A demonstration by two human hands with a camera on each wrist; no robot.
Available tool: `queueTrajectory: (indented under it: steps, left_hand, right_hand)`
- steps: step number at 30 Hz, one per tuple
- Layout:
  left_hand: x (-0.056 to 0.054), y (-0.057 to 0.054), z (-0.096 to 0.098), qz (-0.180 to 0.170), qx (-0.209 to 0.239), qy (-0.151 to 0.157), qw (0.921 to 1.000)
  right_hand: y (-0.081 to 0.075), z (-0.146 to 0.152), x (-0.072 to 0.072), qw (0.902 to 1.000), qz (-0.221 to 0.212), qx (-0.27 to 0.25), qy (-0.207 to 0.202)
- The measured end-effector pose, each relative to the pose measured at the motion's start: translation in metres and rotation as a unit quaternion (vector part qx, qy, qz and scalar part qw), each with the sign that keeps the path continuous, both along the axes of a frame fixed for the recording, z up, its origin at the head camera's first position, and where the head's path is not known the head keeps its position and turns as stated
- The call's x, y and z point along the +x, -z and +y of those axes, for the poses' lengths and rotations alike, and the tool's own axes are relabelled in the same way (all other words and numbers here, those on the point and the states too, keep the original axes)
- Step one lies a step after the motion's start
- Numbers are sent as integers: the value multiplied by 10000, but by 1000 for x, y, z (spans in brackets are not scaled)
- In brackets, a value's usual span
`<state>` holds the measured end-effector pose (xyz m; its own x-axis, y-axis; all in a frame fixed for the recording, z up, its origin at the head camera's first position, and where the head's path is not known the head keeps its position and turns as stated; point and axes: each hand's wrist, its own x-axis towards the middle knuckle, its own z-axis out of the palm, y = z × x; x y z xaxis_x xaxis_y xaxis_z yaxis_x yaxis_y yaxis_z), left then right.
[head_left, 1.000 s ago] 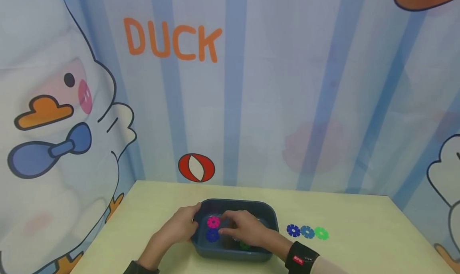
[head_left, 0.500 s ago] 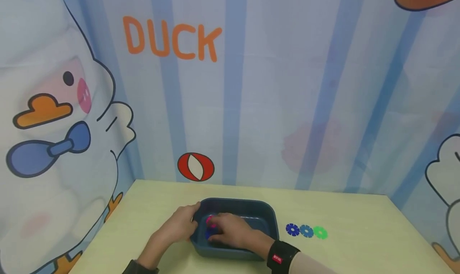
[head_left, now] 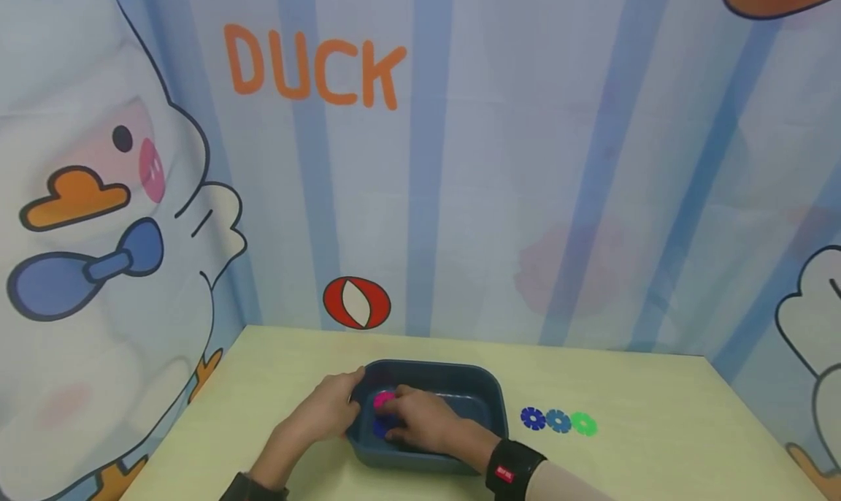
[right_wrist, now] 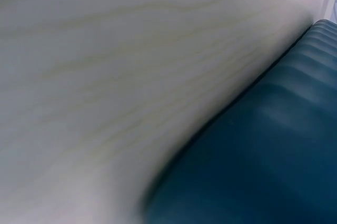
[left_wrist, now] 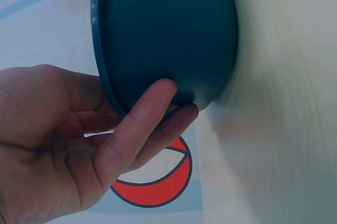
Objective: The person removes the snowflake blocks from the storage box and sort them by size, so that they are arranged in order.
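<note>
Furthest left, beyond the left hand, a printed duck [head_left: 98, 373] on the backdrop [head_left: 493, 194] is cut off by the view's edge. The dark cuff [head_left: 255, 488] behind the left hand [head_left: 328, 407] is cut off too. That hand grips the near-left end of a blue-grey plastic tub [head_left: 407, 459]: in the left wrist view two nearly straight fingers press its outer wall, while the thumb passes behind the rim and its tip is hidden.

Inside the tub, under the right hand's fingertips, lie a pink notched disc [head_left: 382, 399] and, nearer the thumb, a blue notched disc [head_left: 380, 428], both partly covered. The right hand [head_left: 425, 419] reaches in with fingers bent down and thumb held apart; whether it pinches either disc cannot be told. Its palm hides part of the tub floor, and the right wrist view shows only tub wall and blurred bench. A black wristband [head_left: 515, 468] sits behind it.

To the right of this hand, on the bench [head_left: 657, 428], a dark blue disc [head_left: 533, 418], a lighter blue disc [head_left: 558, 421] and a green disc [head_left: 584, 424] form a row.
</note>
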<state>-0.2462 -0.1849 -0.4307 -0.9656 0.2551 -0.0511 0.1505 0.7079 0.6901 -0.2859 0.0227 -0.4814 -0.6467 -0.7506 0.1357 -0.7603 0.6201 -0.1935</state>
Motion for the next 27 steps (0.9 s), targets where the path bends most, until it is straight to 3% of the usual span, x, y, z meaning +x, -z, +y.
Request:
queueTrajectory:
  steps: [7, 13, 18, 23, 27]
  left_hand:
    - [1, -1, 0, 7, -10, -41, 10000]
    - [0, -2, 1, -26, -107, -95, 9999]
    - [0, -1, 0, -63, -115, -136, 9998]
    - [0, -1, 1, -39, -24, -80, 10000]
    - [0, -3, 1, -22, -30, -62, 10000]
  right_hand:
    - [36, 0, -28, 9985, -39, -548, -68]
    - [47, -5, -35, 9977, -190, -649, 48]
    - [41, -7, -31, 9989, -241, -409, -20]
    - [30, 1, -23, 9965, -453, -696, -77]
    - [-3, 8, -9, 9914, -930, -915, 119]
